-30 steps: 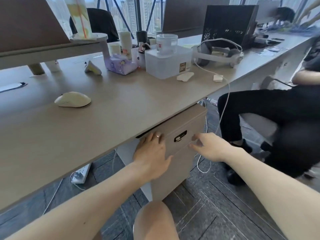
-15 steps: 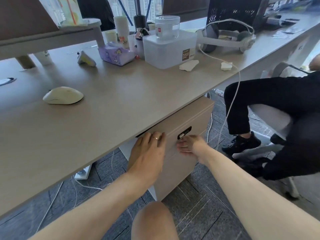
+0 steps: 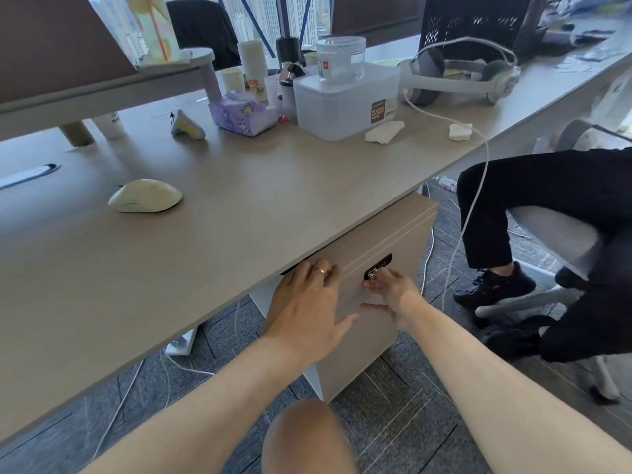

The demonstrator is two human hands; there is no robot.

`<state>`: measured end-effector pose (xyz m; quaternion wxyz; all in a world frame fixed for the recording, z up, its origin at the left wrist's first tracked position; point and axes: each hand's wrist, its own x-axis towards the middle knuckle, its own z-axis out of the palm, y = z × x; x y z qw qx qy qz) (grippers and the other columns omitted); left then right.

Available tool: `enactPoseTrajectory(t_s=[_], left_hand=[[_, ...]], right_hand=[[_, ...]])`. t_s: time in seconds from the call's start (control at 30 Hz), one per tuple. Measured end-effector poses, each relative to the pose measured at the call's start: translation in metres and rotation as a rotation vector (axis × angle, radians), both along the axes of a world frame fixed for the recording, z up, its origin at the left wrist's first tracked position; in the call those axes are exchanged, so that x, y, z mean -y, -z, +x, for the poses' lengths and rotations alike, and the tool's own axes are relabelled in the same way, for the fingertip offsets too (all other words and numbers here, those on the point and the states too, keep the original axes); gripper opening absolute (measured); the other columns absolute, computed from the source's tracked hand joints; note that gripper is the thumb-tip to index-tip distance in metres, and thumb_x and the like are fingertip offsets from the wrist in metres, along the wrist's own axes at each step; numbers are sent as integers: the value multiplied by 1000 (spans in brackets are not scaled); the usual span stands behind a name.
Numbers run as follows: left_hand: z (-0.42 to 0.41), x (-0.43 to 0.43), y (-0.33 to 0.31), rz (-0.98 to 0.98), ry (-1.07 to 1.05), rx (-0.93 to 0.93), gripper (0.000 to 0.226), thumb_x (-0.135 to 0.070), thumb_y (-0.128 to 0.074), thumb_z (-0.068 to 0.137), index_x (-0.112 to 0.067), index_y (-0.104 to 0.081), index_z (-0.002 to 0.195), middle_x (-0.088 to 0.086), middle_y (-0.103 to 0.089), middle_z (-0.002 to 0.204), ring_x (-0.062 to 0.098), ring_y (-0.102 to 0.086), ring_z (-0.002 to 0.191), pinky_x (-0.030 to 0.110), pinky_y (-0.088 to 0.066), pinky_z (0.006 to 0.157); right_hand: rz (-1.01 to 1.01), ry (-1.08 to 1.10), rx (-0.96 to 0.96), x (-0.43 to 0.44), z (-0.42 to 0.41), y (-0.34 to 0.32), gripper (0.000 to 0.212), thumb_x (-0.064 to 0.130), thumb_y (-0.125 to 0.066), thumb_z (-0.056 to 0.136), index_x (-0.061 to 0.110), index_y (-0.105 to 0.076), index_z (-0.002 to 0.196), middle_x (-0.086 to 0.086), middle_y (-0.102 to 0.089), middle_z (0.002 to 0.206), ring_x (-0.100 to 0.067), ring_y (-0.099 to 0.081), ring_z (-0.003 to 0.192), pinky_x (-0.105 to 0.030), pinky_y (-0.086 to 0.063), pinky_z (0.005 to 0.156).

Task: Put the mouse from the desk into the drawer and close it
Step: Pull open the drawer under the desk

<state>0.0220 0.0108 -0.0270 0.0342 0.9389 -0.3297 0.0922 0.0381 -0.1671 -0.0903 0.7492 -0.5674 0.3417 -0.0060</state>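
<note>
Mouse (image 3: 145, 196) sits on the desk (image 3: 239, 200), well left of the drawer (image 3: 376, 268), untouched. Drawer looks shut. Left hand (image 3: 307, 302) lies open and flat on the drawer front, fingers at the top gap. Right hand (image 3: 393, 295) pinches something at the black lock (image 3: 378, 266), probably a key. Free the lock first, then pull straight out by the top edge.

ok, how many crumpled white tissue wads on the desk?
2. One tissue wad lies just in front of the clear plastic box; the other sits further right, beside the white cable. More may be hidden behind clutter.
</note>
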Motion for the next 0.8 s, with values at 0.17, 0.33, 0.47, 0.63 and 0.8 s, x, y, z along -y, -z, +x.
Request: enactPoseTrajectory(t_s=[0.17,0.33,0.47,0.63,0.8], left_hand=[[0,2,-4,4,-23,-50,85,-81,-40,86,-19,-44,145,1,-48,142,21,-38,129,40,-43,98],[-4,4,-9,3,-40,-95,92,-84,-40,82,-18,-45,145,3,-45,148,24,-35,134,43,-42,101],[-10,4,-10,48,-58,-122,108,-90,-46,73,-17,-37,152,4,-40,153,25,-31,137,43,-39,107],[-19,7,-12,126,-85,-152,122,-90,-53,66,-16,-21,158,7,-28,162,29,-21,146,46,-29,115],[-23,9,-14,162,-96,-128,124,-92,-52,64,-15,-23,157,8,-29,162,29,-24,145,45,-31,114]], right_hand=[[98,97,31,6,-34,3,15,16,-47,102,5,-57,103,-11,-55,77,-22,-59,67,-58,-56,88],[85,152,28,24,-88,9,20,13,-44,103,1,-58,110,-16,-55,88,-27,-60,85,-56,-59,84],[71,129,27,40,-129,10,24,13,-44,103,1,-58,119,-15,-54,86,-26,-60,80,-57,-59,83],[58,150,35,52,-173,9,24,13,-44,104,2,-61,116,-13,-56,83,-23,-63,77,-59,-60,80],[37,172,38,61,-203,11,24,14,-42,104,2,-61,112,-13,-55,83,-22,-61,78,-58,-60,78]])
